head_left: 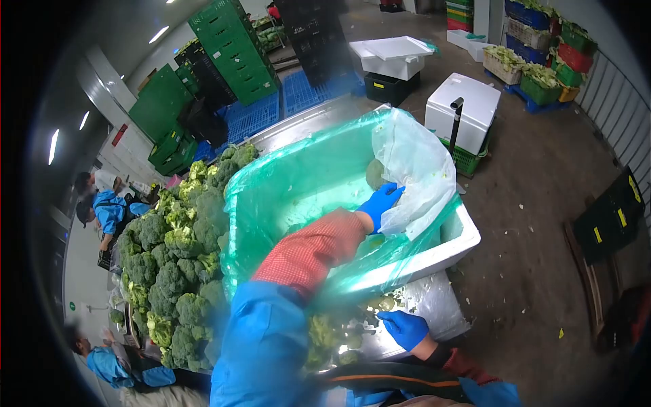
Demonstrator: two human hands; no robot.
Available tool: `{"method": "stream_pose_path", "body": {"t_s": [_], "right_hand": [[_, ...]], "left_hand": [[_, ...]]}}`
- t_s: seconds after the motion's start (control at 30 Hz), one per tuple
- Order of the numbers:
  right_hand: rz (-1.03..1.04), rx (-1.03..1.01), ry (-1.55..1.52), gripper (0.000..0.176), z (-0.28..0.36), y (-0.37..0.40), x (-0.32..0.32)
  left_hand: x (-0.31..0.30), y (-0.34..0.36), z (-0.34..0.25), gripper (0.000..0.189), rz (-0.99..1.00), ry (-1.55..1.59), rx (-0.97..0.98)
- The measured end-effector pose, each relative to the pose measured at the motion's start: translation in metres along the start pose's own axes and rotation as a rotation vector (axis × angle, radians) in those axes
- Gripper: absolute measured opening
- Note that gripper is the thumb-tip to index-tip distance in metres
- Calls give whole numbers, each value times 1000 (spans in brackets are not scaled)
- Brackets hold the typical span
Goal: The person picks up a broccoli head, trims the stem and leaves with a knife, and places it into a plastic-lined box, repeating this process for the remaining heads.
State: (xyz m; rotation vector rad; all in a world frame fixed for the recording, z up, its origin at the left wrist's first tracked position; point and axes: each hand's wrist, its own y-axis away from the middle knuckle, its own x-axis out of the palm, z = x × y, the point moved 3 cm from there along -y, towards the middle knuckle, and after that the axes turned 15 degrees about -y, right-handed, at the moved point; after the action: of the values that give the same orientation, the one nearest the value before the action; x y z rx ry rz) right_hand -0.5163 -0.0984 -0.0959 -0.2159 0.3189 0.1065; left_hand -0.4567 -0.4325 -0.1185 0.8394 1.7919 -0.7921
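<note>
My left hand point(380, 206), in a blue glove, reaches into a white foam box point(463, 232) lined with green plastic film point(254, 193). Its fingers are closed at the left edge of a white paper-like sheet point(420, 173) draped over the box's far right end. Just beyond the fingers a round broccoli head point(375, 174) rests against that sheet. Down by the near side of the box is my right hand point(407, 330), also blue-gloved, with its fingers curled; what they hold, if anything, is hidden. Scraps of broccoli point(386, 303) lie on the metal surface beside it.
A large pile of broccoli point(180, 271) borders the box on the left. Beyond stand green crates point(234, 51), blue pallets point(254, 122) and a closed foam box point(461, 102). A dark crate point(608, 216) is at right. Co-workers in blue point(108, 210) work at far left.
</note>
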Motion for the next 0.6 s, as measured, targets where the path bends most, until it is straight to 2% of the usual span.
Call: {"method": "stream_pose_path", "body": {"t_s": [0.1, 0.13, 0.23, 0.33, 0.4, 0.6], "right_hand": [[5, -21, 9, 16, 3, -1, -4], [7, -32, 19, 16, 3, 0, -3], [-4, 1, -52, 17, 12, -2, 2], [31, -9, -15, 17, 6, -2, 3], [47, -11, 4, 18, 4, -2, 1], [-13, 71, -63, 18, -4, 2, -2]], "left_hand": [[-41, 38, -24, 103, 46, -120, 56], [-39, 46, -20, 108, 144, -69, -40], [-42, 51, -19, 101, 115, -142, -15], [-39, 26, -29, 90, -115, -236, 187], [5, -16, -14, 84, 39, -283, 138], [-16, -29, -29, 68, 85, -48, 7]]}}
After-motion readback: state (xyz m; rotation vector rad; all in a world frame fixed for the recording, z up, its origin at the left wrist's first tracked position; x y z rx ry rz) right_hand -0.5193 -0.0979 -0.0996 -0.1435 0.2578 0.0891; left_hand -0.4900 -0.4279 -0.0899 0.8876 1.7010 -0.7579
